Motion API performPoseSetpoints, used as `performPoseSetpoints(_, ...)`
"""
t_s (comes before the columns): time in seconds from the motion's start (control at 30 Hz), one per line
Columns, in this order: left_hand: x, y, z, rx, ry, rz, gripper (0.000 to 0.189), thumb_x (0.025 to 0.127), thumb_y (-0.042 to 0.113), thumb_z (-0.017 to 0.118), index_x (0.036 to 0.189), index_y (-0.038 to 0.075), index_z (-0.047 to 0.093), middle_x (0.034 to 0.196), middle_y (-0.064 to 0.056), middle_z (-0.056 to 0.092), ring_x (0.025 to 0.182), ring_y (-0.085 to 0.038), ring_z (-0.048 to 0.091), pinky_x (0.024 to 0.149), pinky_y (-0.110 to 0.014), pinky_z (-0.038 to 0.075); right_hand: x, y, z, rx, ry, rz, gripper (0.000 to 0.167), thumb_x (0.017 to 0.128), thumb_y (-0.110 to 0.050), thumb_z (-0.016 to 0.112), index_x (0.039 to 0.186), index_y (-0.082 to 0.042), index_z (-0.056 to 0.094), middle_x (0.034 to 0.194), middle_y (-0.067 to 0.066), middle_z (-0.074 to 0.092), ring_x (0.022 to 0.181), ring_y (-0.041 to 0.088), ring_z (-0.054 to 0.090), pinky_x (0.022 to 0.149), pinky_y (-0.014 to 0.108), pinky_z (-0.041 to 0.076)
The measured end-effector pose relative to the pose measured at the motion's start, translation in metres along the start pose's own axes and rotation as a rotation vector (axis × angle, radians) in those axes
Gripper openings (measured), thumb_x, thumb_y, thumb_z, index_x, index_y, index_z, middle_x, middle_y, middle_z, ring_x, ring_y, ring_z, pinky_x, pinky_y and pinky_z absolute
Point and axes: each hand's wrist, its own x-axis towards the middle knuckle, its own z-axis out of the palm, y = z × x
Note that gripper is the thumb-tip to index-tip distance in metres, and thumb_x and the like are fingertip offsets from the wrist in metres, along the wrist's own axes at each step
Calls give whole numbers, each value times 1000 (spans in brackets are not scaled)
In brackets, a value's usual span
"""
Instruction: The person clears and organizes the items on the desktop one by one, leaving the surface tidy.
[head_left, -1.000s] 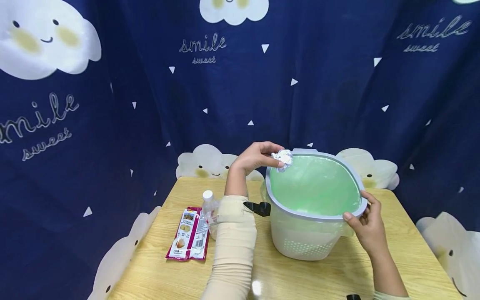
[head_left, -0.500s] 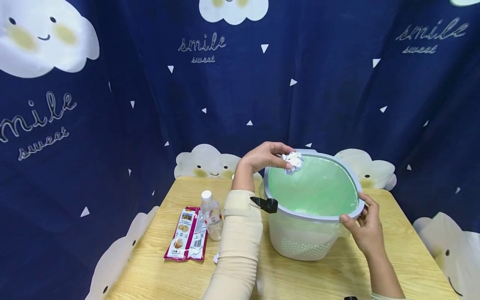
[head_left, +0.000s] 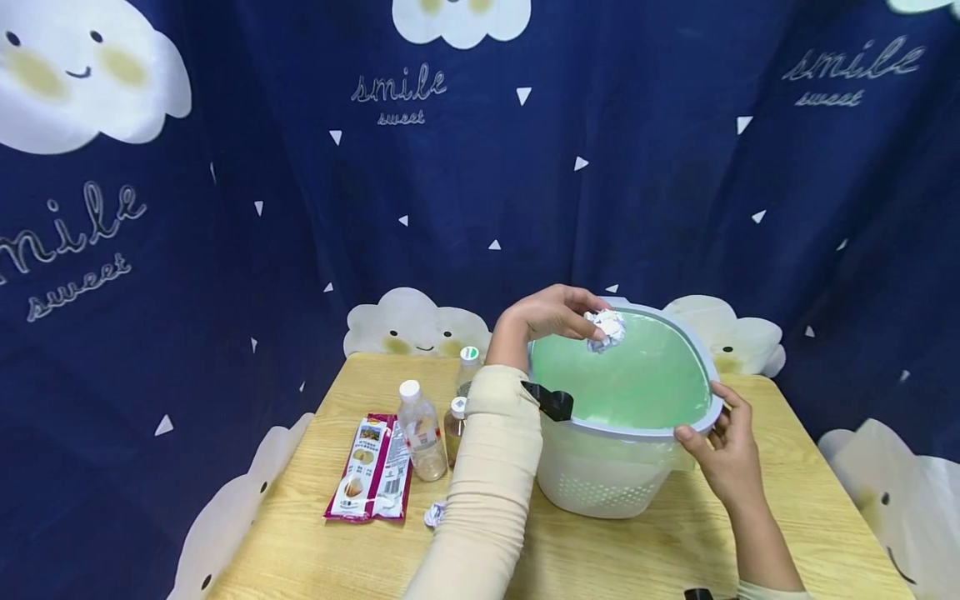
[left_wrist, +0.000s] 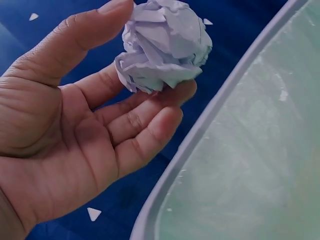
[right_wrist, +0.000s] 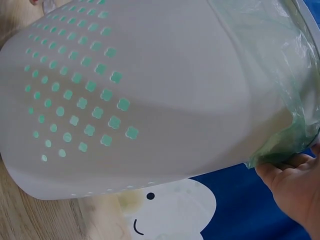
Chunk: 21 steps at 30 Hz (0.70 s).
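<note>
A crumpled paper ball [head_left: 606,331] is pinched between the thumb and fingers of my left hand [head_left: 551,317], over the left back part of the bin's mouth. In the left wrist view the paper ball [left_wrist: 167,47] sits at the fingertips, with the ring and little fingers curled below it. The pale waste bin [head_left: 600,487] has small cut-out holes low on its wall and a green plastic bag [head_left: 637,379] lining it under a grey rim. My right hand [head_left: 723,454] grips that rim at the right, thumb in front; the bag's overhang [right_wrist: 280,142] bunches at its fingers.
Left of my left forearm stand a clear bottle [head_left: 422,437], a brownish bottle [head_left: 454,429] and another white-capped bottle [head_left: 468,367]. A snack packet [head_left: 369,471] lies beside them. Another paper ball [head_left: 434,514] is partly hidden by the sleeve on the wooden table [head_left: 300,550].
My left hand has carried the paper ball rightward, from the bin's left rim to over its mouth. More bottles and another paper ball show from behind the forearm. The right hand keeps its hold.
</note>
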Motion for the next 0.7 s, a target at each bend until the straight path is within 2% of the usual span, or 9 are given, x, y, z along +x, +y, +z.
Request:
performPoseSetpoints(0.23,11,-11,6,13,3,-63,37,74,-4,75,108,3,65,97,-7,64,79,-17,61,84,-40,48,-1,-1,1,1,-6,22,74,82,6,62,143,-11,24,119,7,46,101,6,49,81,11,39)
performPoseSetpoints(0.5,17,-22,10,-49,10,-158,37,75,-6,73,110,3,64,87,-6,65,76,-17,61,92,-45,42,-1,-2,1,9,-6,26,74,82,6,62,143,-10,25,120,7,45,101,6,49,81,11,39)
performPoseSetpoints(0.7,17,-21,10,-36,18,-139,37,75,-6,73,111,3,64,88,-7,66,76,-16,60,88,-42,45,-1,-3,1,9,-8,18,73,81,6,62,143,-10,25,119,6,46,101,6,50,81,11,39)
